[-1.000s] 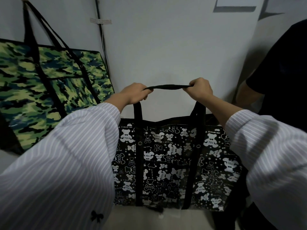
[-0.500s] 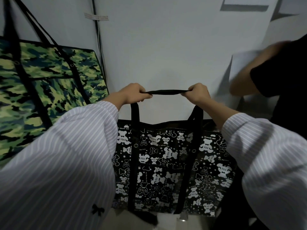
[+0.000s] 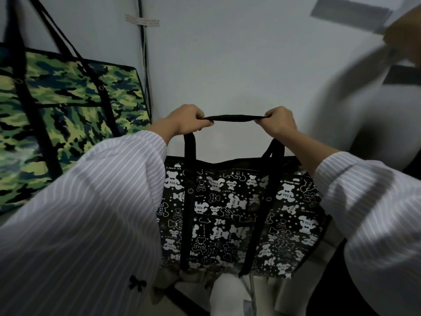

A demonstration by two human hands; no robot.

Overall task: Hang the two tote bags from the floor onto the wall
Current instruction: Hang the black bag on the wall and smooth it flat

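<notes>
Nearest the camera, two wide sleeves of white pinstriped cloth fill the lower left and lower right of the frame; the left sleeve (image 3: 86, 224) carries a small black bow near its lower hem. Between the sleeves hangs the black tote bag (image 3: 230, 215), printed with white bears, its body spread flat across the lower centre of the frame. Its two black straps rise from the bag's front to a single padded handle (image 3: 234, 118) stretched level at mid-frame. The left hand (image 3: 185, 120) is curled closed around the handle's left end, and the right hand (image 3: 279, 120) is curled closed around its right end, so the bag's weight hangs from both fists.

Further back, at the left of the frame, the camouflage tote bag (image 3: 68, 115) lies flat against the pale wall (image 3: 239, 60), its black straps running up out of the top left corner. A dark cable (image 3: 144, 65) runs down the wall just beside that bag. At the upper right edge, a blurred arm of another person (image 3: 403, 35) shows in front of the wall.
</notes>
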